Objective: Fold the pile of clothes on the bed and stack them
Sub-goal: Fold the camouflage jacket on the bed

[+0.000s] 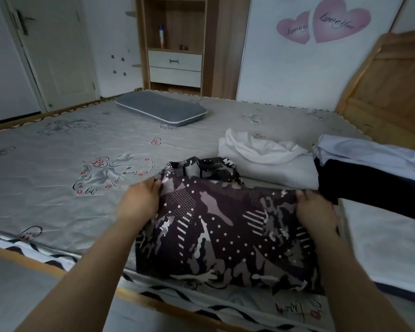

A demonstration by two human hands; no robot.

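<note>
A dark patterned garment (pixel 225 226) with grey camouflage shapes and white dots lies partly folded at the near edge of the bed (pixel 58 178). My left hand (pixel 141 200) grips its far left corner. My right hand (pixel 314 212) holds its far right edge. Behind it lies a rumpled white garment (pixel 264 156). To the right sits a stack with a black garment (pixel 369 188) under a pale blue one (pixel 369 152), and a white folded piece (pixel 388 243) lies in front of that stack.
A grey pillow (pixel 161 109) rests at the far middle of the mattress. The wooden headboard (pixel 388 87) rises at the right. A wooden shelf unit with drawers (pixel 175 65) stands beyond the bed, and a door (pixel 46 44) is at the far left.
</note>
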